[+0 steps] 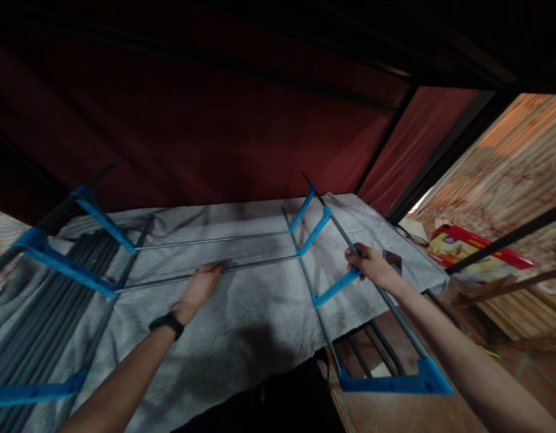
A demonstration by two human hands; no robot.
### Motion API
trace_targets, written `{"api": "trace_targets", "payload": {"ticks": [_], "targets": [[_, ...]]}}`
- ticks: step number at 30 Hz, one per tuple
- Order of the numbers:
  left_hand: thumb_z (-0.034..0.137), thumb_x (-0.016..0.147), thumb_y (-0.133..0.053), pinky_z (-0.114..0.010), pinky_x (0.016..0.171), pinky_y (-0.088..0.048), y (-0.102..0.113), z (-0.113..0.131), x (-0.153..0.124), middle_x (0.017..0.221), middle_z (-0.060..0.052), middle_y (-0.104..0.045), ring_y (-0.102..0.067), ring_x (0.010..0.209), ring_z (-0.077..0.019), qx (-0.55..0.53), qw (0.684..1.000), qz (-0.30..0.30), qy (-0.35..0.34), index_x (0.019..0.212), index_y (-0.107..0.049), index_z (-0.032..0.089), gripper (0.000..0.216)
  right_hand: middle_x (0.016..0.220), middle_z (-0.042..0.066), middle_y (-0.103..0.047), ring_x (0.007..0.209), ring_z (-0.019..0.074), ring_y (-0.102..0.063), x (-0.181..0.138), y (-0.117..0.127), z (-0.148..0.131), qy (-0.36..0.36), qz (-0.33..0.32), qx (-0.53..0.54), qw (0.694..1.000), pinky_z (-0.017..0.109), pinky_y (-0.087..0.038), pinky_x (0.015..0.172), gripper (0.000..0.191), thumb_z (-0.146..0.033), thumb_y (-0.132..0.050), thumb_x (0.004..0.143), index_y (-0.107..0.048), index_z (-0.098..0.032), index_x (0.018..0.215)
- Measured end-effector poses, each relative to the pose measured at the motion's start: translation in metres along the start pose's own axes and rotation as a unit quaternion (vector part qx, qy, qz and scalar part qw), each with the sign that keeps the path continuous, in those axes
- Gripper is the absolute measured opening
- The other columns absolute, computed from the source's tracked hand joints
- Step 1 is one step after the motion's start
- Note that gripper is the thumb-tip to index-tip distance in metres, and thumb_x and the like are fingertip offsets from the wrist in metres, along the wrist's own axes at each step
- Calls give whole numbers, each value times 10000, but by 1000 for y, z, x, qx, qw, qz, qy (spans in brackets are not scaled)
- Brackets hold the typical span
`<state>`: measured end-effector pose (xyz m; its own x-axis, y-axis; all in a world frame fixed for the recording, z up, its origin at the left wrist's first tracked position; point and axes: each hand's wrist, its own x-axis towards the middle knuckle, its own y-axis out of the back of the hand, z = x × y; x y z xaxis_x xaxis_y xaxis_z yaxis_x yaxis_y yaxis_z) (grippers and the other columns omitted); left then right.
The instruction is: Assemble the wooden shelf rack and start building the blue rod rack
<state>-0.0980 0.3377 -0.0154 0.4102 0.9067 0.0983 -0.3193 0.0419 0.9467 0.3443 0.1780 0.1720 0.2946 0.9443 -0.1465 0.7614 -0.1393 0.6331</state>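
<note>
A frame of grey metal tubes joined by blue plastic brackets lies on its side across a grey cloth. My left hand (201,287), with a dark band on the wrist, is closed over the nearer grey crossbar (260,263). My right hand (372,264) wraps round the raised grey tube (341,225) of the frame's right side. Just below its fingers sits a blue bracket (336,287). Farther up that side are two more brackets, and a longer blue bracket (390,383) joins the tubes at the near end. Another blue bracket (70,267) shows on the left side.
Several loose grey tubes (56,300) lie side by side on the cloth (242,343) at the left. A dark phone-like object (392,260) lies beside my right wrist. Dark red fabric (215,132) hangs behind. A red and yellow box (476,249) stands at the right.
</note>
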Motion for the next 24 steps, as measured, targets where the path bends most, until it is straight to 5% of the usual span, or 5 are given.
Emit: {"api": "trace_targets", "payload": {"ticks": [16,24], "targets": [[186,964,-360,-425,1015,-449,0,4,-9,1227,-133,-685,-609,1139,-293,71,997,-13,-31,1263,-679,180,437,725,5,-661,563,142,-598,-57,-11,-14,-9,-15,-56,998,212,-460,442,255,-404,-512,885,-570,-210,1041],[161,949,-363,-460,971,-474,-2,0,-11,1202,-128,-704,-624,1106,-302,82,994,5,-76,1268,-674,197,447,731,-4,-635,571,142,-577,-68,-10,0,-23,-29,36,999,222,-454,439,334,-451,-523,881,-541,-195,1094]]}}
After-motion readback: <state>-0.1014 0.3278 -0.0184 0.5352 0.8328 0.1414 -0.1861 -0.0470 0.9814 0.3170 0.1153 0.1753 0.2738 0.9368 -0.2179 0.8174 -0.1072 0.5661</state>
